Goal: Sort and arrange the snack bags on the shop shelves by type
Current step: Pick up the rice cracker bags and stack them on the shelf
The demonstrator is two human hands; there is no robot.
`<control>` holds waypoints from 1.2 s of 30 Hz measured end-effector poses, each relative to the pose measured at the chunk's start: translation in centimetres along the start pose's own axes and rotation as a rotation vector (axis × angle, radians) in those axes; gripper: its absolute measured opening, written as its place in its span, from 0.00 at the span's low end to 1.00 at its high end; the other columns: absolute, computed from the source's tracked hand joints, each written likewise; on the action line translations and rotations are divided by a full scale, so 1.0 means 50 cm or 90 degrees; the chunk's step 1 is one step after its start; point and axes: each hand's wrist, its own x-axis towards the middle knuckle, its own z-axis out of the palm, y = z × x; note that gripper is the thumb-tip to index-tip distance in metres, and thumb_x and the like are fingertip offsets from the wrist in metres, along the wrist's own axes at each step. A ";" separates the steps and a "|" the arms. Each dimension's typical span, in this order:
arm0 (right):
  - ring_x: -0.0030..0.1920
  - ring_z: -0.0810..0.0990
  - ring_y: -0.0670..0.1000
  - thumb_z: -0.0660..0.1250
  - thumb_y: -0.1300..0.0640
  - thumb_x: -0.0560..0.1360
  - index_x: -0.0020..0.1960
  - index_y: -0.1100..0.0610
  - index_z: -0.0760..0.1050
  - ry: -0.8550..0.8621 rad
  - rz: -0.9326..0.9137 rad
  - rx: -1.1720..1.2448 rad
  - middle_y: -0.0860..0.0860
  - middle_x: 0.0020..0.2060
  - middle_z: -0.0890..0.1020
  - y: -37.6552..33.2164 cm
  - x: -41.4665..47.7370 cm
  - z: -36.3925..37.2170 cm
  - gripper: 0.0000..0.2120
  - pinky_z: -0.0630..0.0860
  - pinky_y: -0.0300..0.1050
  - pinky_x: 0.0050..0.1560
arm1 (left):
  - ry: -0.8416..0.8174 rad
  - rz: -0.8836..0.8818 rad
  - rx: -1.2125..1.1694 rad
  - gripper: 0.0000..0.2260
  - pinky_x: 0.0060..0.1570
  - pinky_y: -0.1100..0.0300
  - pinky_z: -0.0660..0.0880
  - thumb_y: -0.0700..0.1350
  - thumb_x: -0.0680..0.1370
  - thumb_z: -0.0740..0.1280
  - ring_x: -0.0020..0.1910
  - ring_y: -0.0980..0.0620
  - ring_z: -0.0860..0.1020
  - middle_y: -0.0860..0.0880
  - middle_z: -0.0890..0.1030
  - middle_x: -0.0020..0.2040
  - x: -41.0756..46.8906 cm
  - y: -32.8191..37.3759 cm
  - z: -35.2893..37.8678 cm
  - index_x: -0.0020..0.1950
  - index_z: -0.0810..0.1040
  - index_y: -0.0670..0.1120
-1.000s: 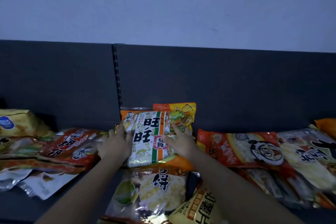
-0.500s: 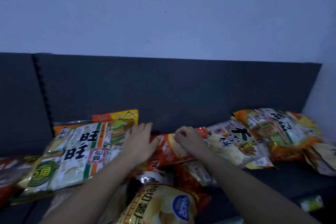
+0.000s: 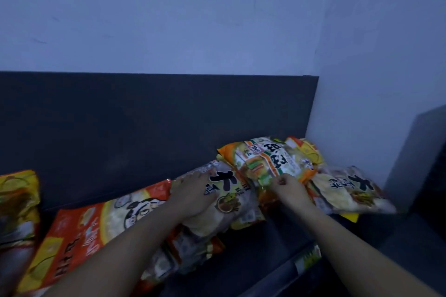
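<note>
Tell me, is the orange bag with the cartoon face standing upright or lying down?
Lying down. The orange bag lies flat on the dark shelf, its printed front facing up towards the camera.

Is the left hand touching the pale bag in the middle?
Touching. The head view shows the left hand lying flat on the pale bag.

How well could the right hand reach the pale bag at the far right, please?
Probably yes: the pale bag lies just beside the right hand, uncovered except where the orange bag overlaps its left end. The fingers seem to pinch that bag's edge, so they must let go first.
</note>
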 end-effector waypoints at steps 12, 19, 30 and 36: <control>0.64 0.66 0.62 0.69 0.58 0.73 0.72 0.64 0.53 0.129 0.160 0.165 0.60 0.70 0.55 0.121 0.215 -0.089 0.36 0.67 0.48 0.51 | -0.076 -0.095 -0.183 0.39 0.62 0.44 0.68 0.68 0.75 0.58 0.63 0.40 0.71 0.40 0.70 0.67 0.204 0.140 0.091 0.75 0.53 0.43; 0.59 0.73 0.64 0.72 0.61 0.70 0.69 0.66 0.62 0.243 0.358 0.466 0.65 0.65 0.68 0.119 0.248 -0.066 0.31 0.74 0.58 0.53 | -0.020 -0.166 -0.267 0.45 0.68 0.45 0.63 0.67 0.72 0.63 0.71 0.40 0.64 0.43 0.61 0.75 0.228 0.161 0.106 0.77 0.42 0.48; 0.52 0.78 0.59 0.71 0.65 0.71 0.65 0.58 0.70 0.174 0.314 0.601 0.56 0.57 0.78 0.060 0.241 -0.024 0.24 0.78 0.57 0.50 | -0.021 -0.098 -0.502 0.42 0.66 0.58 0.61 0.53 0.76 0.68 0.76 0.47 0.56 0.49 0.51 0.78 0.191 0.159 0.064 0.78 0.43 0.49; 0.41 0.76 0.51 0.64 0.67 0.75 0.57 0.53 0.71 0.258 0.062 0.523 0.50 0.41 0.78 -0.022 0.207 -0.068 0.14 0.78 0.49 0.44 | -0.063 -0.032 -0.460 0.31 0.55 0.64 0.64 0.51 0.76 0.68 0.59 0.62 0.65 0.60 0.62 0.62 0.138 0.134 0.009 0.73 0.54 0.50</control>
